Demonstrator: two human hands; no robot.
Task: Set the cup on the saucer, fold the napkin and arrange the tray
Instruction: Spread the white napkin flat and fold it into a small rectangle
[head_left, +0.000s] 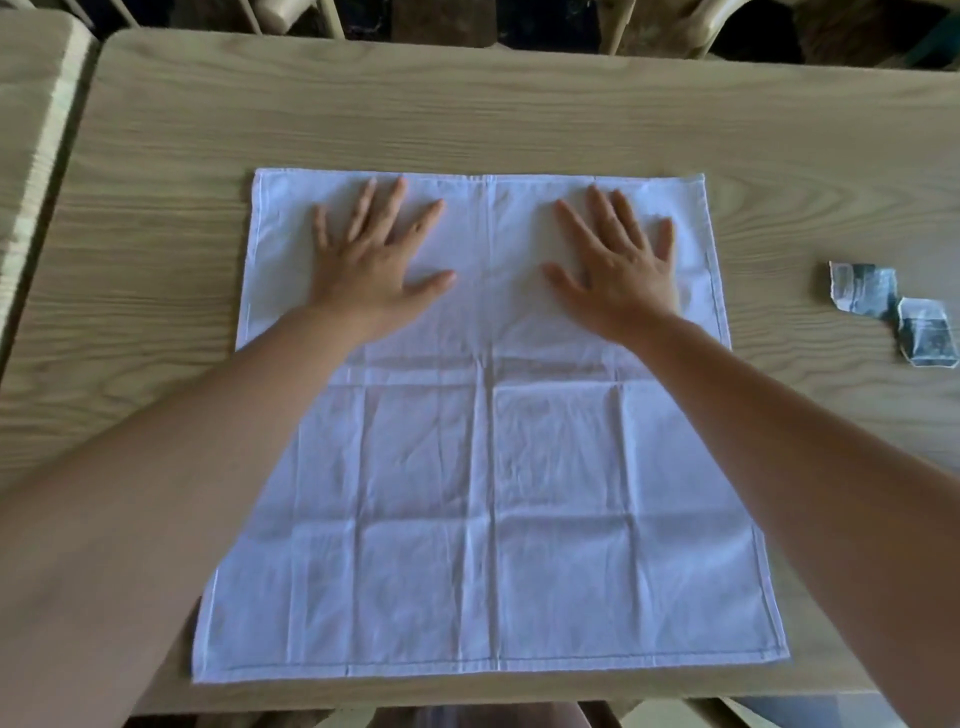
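With both palms down flat, left hand (371, 260) and right hand (618, 265) are open, fingers spread, gripping nothing, just pressing the far half of the napkin (488, 467). Hands sit either side of the centre crease, not touching each other.

Napkin lies fully unfolded, square to the near edge of the surface (467, 104), near hem close to that edge. Old fold lines form a grid across it. Looks like the smoothing step before the first fold.

To do it well, my read: sweep outward from the centre crease toward the side hems so wrinkles leave at the edges, then pick up two corners of one hem and lay them on the opposite corners, reusing the existing middle crease. Check the hems line up before pressing.

Two small crumpled wrappers (893, 317) sit well apart on the right, no interference. Cup, saucer and tray are not in view.
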